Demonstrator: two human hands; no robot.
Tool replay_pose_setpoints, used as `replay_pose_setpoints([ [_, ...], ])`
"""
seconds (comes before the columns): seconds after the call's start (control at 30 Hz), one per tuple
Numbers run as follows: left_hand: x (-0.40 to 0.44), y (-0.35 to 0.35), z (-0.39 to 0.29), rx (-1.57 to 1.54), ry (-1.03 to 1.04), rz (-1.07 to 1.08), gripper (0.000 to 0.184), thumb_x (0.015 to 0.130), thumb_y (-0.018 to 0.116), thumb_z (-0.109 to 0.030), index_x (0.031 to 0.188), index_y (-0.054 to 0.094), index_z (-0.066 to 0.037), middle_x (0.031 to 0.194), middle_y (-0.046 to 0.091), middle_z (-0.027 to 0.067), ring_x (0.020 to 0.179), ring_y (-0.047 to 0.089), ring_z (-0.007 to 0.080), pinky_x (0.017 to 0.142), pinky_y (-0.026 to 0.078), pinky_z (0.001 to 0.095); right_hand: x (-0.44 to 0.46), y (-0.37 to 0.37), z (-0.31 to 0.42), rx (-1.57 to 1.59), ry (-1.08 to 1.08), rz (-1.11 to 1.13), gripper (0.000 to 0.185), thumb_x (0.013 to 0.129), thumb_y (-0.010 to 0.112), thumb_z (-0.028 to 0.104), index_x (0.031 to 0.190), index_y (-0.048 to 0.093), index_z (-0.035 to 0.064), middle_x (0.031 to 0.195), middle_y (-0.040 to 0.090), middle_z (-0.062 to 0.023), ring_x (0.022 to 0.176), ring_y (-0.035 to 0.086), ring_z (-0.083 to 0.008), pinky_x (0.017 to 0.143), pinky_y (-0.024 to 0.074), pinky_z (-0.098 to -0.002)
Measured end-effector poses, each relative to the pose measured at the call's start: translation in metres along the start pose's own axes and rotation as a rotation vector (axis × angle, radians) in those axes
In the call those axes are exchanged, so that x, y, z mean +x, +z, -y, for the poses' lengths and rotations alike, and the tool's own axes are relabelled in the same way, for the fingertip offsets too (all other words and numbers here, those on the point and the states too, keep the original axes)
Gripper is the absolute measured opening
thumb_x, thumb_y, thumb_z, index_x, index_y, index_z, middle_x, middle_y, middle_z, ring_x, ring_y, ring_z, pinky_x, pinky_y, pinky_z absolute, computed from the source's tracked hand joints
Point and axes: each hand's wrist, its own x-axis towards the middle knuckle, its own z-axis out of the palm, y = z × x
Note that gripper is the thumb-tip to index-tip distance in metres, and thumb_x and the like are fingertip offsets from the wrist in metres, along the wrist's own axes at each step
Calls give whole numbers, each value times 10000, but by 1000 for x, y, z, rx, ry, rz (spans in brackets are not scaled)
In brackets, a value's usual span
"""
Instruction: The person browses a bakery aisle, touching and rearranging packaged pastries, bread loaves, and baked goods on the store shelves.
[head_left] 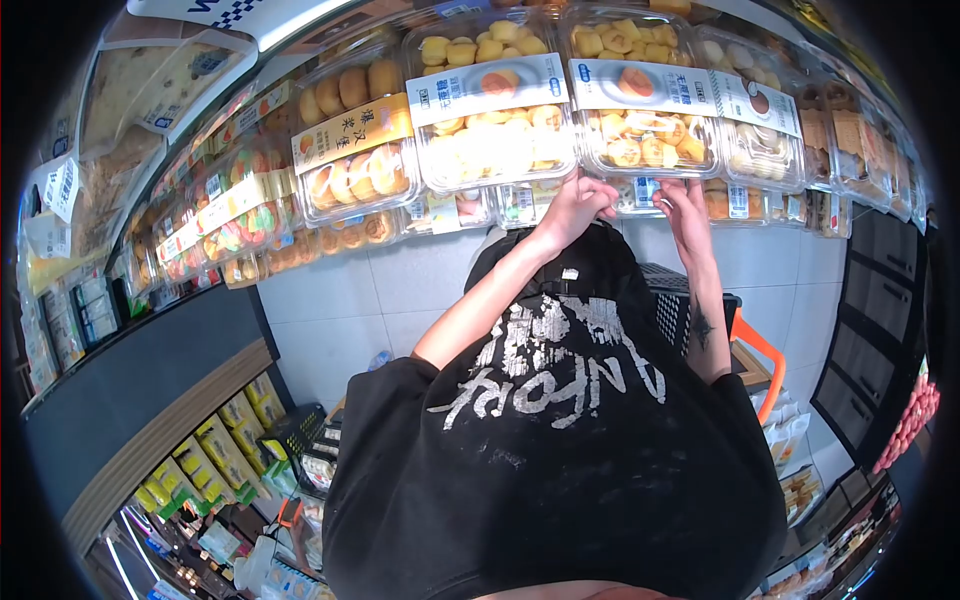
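The left hand [582,208] and right hand [686,212] are hovering by the near edge of a pastry box [648,150]. Fingers are bending — whether they're gripping, I can't tell.

The pastry box [650,142] is lying just before the left hand [583,205] and the right hand [685,208], between a left neighbour box [490,145] and a right neighbour box [757,150]. Lower packs [447,212] are lying beneath these 3 boxes. A basket [672,310] is showing beneath the right forearm [706,310], drawers [872,320] are standing farther right, and bagged goods [238,430] are lining the left side.
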Motion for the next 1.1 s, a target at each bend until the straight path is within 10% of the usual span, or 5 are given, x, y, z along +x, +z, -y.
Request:
replay_pose_setpoints([
  [0.1, 4, 0, -4, -329, -88, -1, 468, 810, 485, -88, 1221, 266, -51, 915, 536, 86, 718, 559, 125, 694, 472, 261, 9, -2, -9, 57, -3, 24, 382, 808, 512, 62, 1162, 371, 84, 936, 541, -66, 793, 539, -131, 744, 432, -276],
  [0.73, -6, -10, -7, -157, -83, 98, 572, 837, 455, -85, 1315, 143, -63, 938, 552, 92, 783, 548, 133, 757, 460, 284, 19, 10, -10, -151, -53, -73, 268, 808, 545, 82, 1061, 469, 37, 856, 570, -43, 755, 538, -104, 694, 426, -242],
  [1.1, -39, 3, -5, 510, 147, -103, 568, 776, 504, -5, 1252, 195, 16, 846, 565, 115, 685, 552, 149, 675, 443, 256, -17, 31, -20, -89, -346, -270, 585, 779, 504, -39, 1256, 170, 19, 876, 521, -77, 717, 494, -93, 657, 419, -214],
])
